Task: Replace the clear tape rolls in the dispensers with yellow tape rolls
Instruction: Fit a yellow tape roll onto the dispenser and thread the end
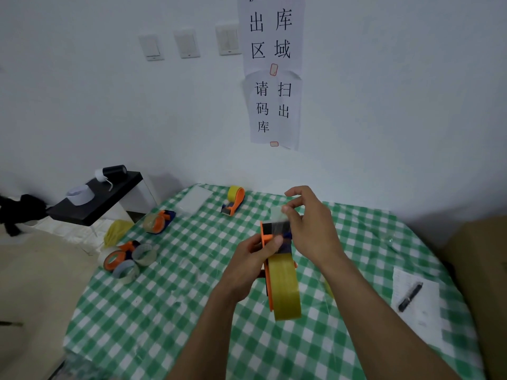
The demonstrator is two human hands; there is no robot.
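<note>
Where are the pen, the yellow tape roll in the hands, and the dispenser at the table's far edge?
pen point(410, 297): head view, middle of its dark barrel.
yellow tape roll point(284, 286): head view, its outer yellow band.
far dispenser point(239, 202): head view, its orange frame.

A plain white wall point(82, 105) carries three switch plates point(186, 45) and two taped paper notices point(274, 78) printed in Chinese characters, as I see it on my feed. Below, a table under a green-and-white checked cloth point(164, 311) meets the wall; a low black side table point(109, 198) stands left on pale floor point(35, 283).
</note>
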